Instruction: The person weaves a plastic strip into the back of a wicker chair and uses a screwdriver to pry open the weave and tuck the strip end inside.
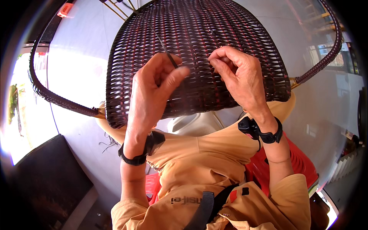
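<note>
A dark brown wicker panel with red threads [203,25] fills the upper middle above my lap, with curved woven armrests [61,100] at either side. My left hand [151,86] is closed on a thin dark flat strip [161,43] that runs up and back over the weave. My right hand [241,78] hovers at or on the panel to the right, thumb and forefinger pinched; what is between them, if anything, is too small to make out. Whether it touches the weave I cannot tell.
A red plastic seat [293,163] is under me. A pale, curved plastic piece [189,122] sits below the panel's near edge. A dark box-like piece of furniture [42,180] stands at lower left on the pale floor [78,119]. A small orange-red object [66,9] is at upper left.
</note>
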